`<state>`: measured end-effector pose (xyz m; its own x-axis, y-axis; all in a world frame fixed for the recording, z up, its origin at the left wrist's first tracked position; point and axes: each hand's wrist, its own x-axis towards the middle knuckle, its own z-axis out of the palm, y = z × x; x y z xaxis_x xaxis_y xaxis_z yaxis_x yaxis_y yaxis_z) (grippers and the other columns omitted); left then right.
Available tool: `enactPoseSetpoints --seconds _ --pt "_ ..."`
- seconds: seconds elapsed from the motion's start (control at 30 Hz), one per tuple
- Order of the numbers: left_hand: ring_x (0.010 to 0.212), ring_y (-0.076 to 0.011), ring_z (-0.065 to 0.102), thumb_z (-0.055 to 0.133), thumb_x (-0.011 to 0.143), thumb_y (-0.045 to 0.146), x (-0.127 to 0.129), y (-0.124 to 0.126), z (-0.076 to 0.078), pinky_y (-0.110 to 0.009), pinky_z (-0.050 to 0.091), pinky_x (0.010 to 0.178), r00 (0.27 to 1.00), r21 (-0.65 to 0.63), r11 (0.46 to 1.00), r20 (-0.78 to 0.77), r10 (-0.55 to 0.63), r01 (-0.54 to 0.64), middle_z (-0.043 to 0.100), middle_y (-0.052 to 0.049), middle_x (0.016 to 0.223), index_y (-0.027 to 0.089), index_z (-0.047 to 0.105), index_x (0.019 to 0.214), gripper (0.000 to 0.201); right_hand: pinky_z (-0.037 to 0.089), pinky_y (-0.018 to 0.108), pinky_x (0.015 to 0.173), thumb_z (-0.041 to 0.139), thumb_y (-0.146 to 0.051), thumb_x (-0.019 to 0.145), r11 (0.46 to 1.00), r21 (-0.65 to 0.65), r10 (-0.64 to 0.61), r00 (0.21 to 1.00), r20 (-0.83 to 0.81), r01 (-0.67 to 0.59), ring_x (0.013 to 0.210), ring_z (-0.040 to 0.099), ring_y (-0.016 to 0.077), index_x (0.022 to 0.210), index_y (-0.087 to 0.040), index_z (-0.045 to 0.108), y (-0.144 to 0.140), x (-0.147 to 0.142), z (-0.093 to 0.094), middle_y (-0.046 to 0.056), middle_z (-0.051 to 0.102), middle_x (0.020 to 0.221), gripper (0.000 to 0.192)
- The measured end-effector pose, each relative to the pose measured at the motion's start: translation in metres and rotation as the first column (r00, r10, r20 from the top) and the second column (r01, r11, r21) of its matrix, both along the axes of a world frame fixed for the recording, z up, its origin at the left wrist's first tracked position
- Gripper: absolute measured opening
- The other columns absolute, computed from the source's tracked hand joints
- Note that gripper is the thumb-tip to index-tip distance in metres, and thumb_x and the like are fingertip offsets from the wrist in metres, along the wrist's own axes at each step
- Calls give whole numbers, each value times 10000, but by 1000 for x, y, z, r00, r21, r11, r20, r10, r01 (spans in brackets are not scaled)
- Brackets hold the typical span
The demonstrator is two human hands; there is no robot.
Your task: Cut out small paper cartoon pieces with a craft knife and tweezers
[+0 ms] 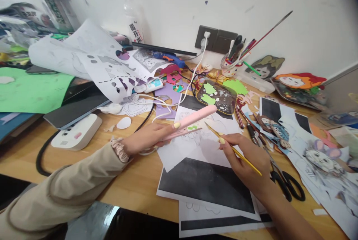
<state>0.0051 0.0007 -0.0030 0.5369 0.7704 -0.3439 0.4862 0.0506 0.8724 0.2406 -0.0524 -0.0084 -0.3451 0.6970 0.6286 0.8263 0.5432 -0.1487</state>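
My left hand point(151, 135) is closed round a pink hair straightener point(195, 117), its two arms parted at the tip end. Small bright green pieces point(191, 128) lie at the straightener's lower arm, between the parted arms. In my right hand point(246, 158) is a thin yellow paintbrush point(240, 154), pinched like a pen. The brush's dark tip points up and left, just right of the straightener's lower arm. Under both tools lies a white sheet with pencil drawings point(179, 154), on top of sheets with black printed blocks point(204, 184).
Black-handled scissors point(292, 186) lie right of my right hand. A dark tray with green cut-outs point(223, 100) sits behind. A white cord point(192, 79) runs down from the wall socket point(206, 36). A pen cup point(229, 66), a blue glue gun point(173, 59) and a white device point(77, 131) stand around.
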Motion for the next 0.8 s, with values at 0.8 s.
enactPoseSetpoints --seconds 0.8 --pt "413 -61 265 231 790 500 4 -3 13 -206 202 388 1000 -24 1000 5 7 -7 320 43 481 166 365 568 423 404 217 449 472 -235 750 923 -379 -214 738 -640 -61 461 499 85 675 -186 488 1 2 10 -17 543 568 91"
